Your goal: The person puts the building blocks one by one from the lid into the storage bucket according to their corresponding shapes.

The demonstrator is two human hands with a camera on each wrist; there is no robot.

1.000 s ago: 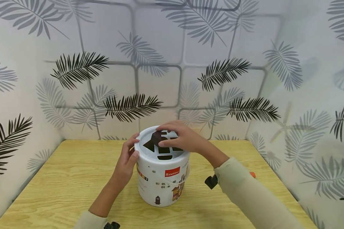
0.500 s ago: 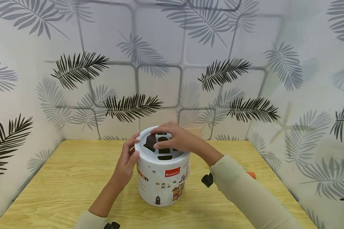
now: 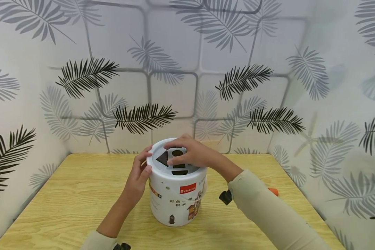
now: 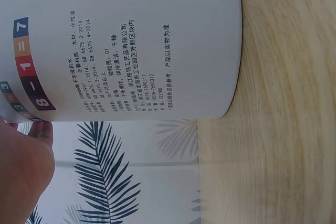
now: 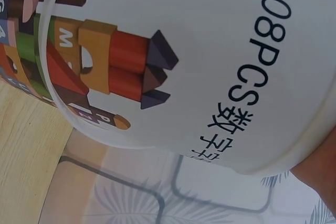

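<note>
A white bucket (image 3: 165,208) of toy blocks stands upright on the wooden table. Its white lid (image 3: 159,172) has several dark shaped holes. My left hand (image 3: 136,180) grips the bucket's left rim, with the thumb in front and the fingers farther back. Over the lid, my right hand (image 3: 192,151) has thumb and fingertips at the edge of a dark triangular block (image 3: 163,158), which sits in the triangular hole, about level with the lid. The wrist views show only the bucket's printed sides, and the right fingers are out of the right wrist view.
An orange object (image 3: 273,191) lies on the table (image 3: 90,187) to the right, partly hidden by the right sleeve (image 3: 268,208). A thin white carrying handle (image 5: 58,90) hangs against the bucket's side. Leaf-patterned walls (image 3: 175,93) enclose the table's back and sides.
The right hand has shifted left and slightly down over the lid. The triangular block, which stuck up above the lid before, has sunk into the triangular hole. The left hand has stayed put.
</note>
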